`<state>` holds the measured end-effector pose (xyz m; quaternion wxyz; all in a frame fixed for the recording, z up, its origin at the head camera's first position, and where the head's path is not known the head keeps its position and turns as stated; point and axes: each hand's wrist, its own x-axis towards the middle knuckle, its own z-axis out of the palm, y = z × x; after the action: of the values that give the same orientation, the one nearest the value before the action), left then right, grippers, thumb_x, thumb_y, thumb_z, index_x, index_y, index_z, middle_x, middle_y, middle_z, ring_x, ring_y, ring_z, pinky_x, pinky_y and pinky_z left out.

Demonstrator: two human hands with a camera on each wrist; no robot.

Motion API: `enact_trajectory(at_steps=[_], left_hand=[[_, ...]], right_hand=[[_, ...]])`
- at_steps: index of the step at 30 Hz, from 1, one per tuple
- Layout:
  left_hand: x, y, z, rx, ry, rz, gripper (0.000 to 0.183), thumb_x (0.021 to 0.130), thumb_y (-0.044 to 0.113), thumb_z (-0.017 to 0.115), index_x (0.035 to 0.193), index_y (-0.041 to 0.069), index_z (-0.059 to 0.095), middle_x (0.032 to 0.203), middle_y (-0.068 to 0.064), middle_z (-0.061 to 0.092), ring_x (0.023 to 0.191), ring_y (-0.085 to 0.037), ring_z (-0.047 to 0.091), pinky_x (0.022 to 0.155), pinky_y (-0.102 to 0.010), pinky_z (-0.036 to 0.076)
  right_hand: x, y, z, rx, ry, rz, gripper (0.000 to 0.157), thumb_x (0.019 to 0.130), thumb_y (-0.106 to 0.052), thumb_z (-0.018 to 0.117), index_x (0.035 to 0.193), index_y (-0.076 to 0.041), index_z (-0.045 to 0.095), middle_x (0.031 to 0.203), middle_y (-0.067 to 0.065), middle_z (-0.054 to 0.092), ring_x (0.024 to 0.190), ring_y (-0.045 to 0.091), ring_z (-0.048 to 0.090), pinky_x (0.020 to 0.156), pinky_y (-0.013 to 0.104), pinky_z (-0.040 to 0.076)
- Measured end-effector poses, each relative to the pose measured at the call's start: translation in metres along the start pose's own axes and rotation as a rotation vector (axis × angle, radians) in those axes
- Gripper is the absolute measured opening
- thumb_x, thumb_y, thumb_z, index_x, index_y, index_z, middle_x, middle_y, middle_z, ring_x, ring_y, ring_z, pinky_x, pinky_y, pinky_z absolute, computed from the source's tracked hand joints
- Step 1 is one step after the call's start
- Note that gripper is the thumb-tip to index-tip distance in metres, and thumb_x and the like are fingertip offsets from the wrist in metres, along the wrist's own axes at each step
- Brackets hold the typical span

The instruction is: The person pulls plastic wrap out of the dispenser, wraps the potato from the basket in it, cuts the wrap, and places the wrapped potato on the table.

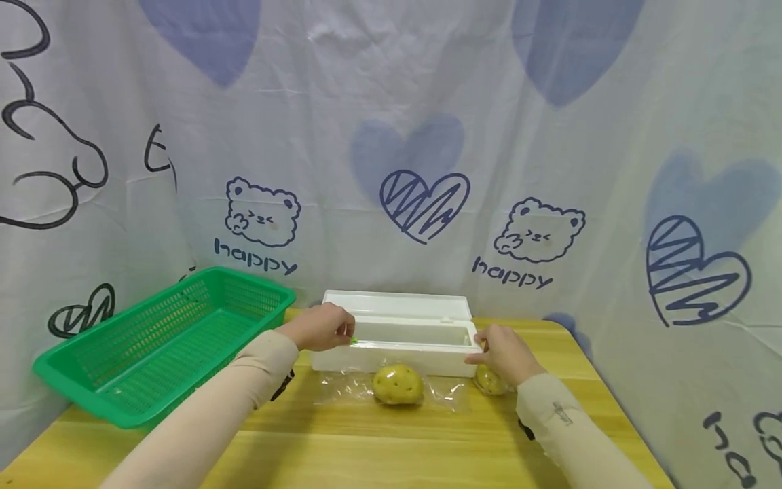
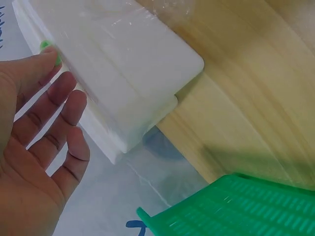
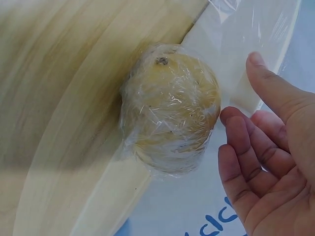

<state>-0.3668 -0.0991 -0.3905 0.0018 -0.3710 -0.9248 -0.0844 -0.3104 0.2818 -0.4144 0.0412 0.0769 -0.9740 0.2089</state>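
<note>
A long white cling film box (image 1: 391,360) stands with its lid (image 1: 397,305) raised. My left hand (image 1: 320,326) pinches a small green slide cutter (image 2: 45,45) between thumb and forefinger at the box's left front edge; its other fingers are loosely bent. At the right end, my right hand (image 1: 506,353) holds the box between thumb and forefinger. A yellow potato (image 1: 398,384) lies before the box on a sheet of clear film (image 1: 446,394). Beside the right fingers sits another potato (image 3: 172,108), wrapped in crinkled film and partly hidden by the hand in the head view.
A green plastic basket (image 1: 165,339) with slotted sides stands at the left of the wooden table (image 1: 379,448). Behind the table hangs a white cloth (image 1: 330,224) printed with hearts and bears; it also runs along both sides.
</note>
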Motion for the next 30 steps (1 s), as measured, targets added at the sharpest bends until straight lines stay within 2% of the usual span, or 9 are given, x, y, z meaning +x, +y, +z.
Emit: enact_trajectory(at_steps=[4, 8, 13, 16, 24, 30], left_hand=[[-0.002, -0.003, 0.001, 0.011, 0.011, -0.019, 0.015, 0.097, 0.014, 0.079, 0.085, 0.019, 0.073, 0.081, 0.007, 0.069, 0.074, -0.009, 0.059, 0.073, -0.029, 0.055], [-0.005, -0.004, 0.000, 0.026, 0.011, -0.045, 0.014, 0.097, 0.015, 0.080, 0.086, 0.019, 0.074, 0.083, 0.006, 0.071, 0.077, -0.010, 0.060, 0.076, -0.031, 0.056], [-0.014, -0.006, -0.002, 0.073, 0.036, -0.043, 0.010, 0.095, 0.015, 0.082, 0.087, 0.017, 0.076, 0.092, -0.001, 0.071, 0.084, -0.015, 0.060, 0.080, -0.036, 0.058], [-0.020, -0.011, -0.004, 0.098, 0.057, -0.046, 0.011, 0.093, 0.013, 0.084, 0.085, 0.016, 0.076, 0.090, -0.001, 0.071, 0.082, -0.016, 0.059, 0.077, -0.037, 0.057], [-0.031, -0.026, -0.003, -0.048, 0.066, -0.077, 0.013, 0.093, 0.006, 0.081, 0.083, 0.013, 0.076, 0.083, 0.002, 0.074, 0.077, -0.011, 0.062, 0.075, -0.033, 0.059], [-0.040, -0.036, -0.007, -0.100, 0.082, -0.080, 0.015, 0.092, -0.002, 0.079, 0.082, 0.009, 0.078, 0.082, 0.001, 0.076, 0.076, -0.008, 0.066, 0.074, -0.029, 0.062]], right_hand=[[0.000, 0.000, 0.001, 0.008, -0.001, -0.003, 0.024, 0.084, -0.022, 0.092, 0.080, -0.008, 0.073, 0.078, 0.005, 0.065, 0.069, 0.017, 0.053, 0.066, 0.031, 0.046], [-0.001, 0.001, 0.001, 0.005, 0.000, 0.014, 0.021, 0.083, -0.022, 0.093, 0.085, -0.008, 0.077, 0.080, 0.003, 0.067, 0.071, 0.017, 0.054, 0.068, 0.031, 0.048], [-0.002, 0.002, 0.001, 0.000, -0.001, 0.004, 0.021, 0.084, -0.023, 0.092, 0.087, -0.008, 0.079, 0.082, 0.004, 0.068, 0.072, 0.018, 0.055, 0.068, 0.032, 0.049], [-0.002, 0.003, 0.000, 0.000, -0.003, 0.014, 0.021, 0.084, -0.023, 0.092, 0.090, -0.007, 0.080, 0.080, 0.004, 0.067, 0.071, 0.018, 0.055, 0.067, 0.032, 0.048], [-0.001, 0.005, 0.001, -0.003, 0.003, 0.002, 0.022, 0.084, -0.023, 0.092, 0.085, -0.008, 0.077, 0.081, 0.004, 0.068, 0.069, 0.018, 0.054, 0.066, 0.031, 0.048], [-0.001, 0.003, 0.000, 0.003, -0.001, 0.000, 0.022, 0.084, -0.022, 0.092, 0.088, -0.006, 0.078, 0.077, 0.004, 0.066, 0.069, 0.017, 0.055, 0.066, 0.031, 0.048]])
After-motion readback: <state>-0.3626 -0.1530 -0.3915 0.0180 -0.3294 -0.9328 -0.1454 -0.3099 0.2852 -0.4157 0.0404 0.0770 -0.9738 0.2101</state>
